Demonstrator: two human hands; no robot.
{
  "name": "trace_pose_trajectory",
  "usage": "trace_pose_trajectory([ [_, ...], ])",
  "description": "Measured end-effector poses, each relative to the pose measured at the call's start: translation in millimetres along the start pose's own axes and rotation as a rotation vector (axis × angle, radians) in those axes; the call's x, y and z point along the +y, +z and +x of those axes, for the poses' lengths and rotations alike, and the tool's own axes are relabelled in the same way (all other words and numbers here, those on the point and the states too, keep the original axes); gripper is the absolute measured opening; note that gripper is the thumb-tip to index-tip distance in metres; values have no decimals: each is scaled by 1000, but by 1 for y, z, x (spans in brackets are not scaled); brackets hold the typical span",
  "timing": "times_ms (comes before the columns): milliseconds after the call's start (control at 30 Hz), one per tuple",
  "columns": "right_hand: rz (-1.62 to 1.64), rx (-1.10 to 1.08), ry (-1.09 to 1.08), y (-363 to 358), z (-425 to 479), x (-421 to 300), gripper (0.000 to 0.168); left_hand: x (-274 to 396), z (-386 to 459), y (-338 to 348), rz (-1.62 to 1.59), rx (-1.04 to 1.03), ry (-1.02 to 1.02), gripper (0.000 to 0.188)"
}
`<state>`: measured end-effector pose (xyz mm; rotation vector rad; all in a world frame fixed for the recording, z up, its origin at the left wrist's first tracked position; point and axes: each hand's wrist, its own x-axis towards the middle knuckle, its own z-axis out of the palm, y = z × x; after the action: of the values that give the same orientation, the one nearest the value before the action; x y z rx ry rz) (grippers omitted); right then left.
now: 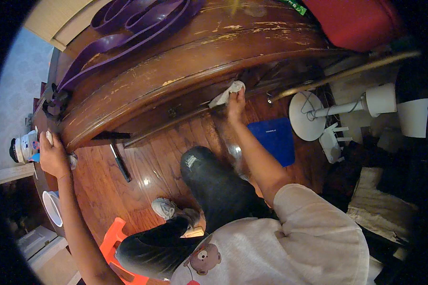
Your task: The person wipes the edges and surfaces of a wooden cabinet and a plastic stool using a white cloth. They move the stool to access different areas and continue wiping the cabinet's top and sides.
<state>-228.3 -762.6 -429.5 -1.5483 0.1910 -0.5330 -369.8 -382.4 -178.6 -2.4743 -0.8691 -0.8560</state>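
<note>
My right hand (236,104) grips a crumpled white cloth (223,96) against the dark front of a brown wooden cabinet (185,71), below its rounded, scuffed top edge. At the far left, my left hand (53,153) is raised by the end of the same cabinet, fingers curled, with a small pale thing showing at them; what it is cannot be told. A white container with a blue and white label (26,146) is just beyond that hand. Looped purple strap (128,41) lies over the cabinet top.
Black-handled rod (121,165) and blue flat board (274,139) lie on the wood floor. An orange plastic stool (112,237) is by my knee. At right are a white round-based stand (303,117), a white router (331,144) and a brass-coloured rail (342,76). A white bucket (52,208) is at left.
</note>
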Motion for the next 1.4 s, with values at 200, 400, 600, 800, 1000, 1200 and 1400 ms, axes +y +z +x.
trace_pose_trajectory([
  [200, -344, 68, 97, -8, -5, 27, 33, 5, -7, 9, -13, -29, 38, 29],
  [400, -626, -184, 51, -15, 2, 19, 34, -10, -4, 20, -54, 34, 34, 31],
  [600, -489, -236, -234, -45, -2, -22, 32, -13, -13, 24, -2, -49, 41, 38],
  [800, -310, -176, -316, -28, -3, -61, 34, -15, -18, 17, -30, -21, 19, 30],
  [1000, -366, -16, -455, -16, -4, -29, 30, -16, -20, 16, 1, -49, -64, 30],
  [1200, -419, -5, -178, -11, -19, 39, 32, -17, -17, 16, -59, 26, 11, 29],
  [1400, -431, -312, 217, -13, -49, 11, 31, -4, -13, 10, 43, 98, 53, 28],
])
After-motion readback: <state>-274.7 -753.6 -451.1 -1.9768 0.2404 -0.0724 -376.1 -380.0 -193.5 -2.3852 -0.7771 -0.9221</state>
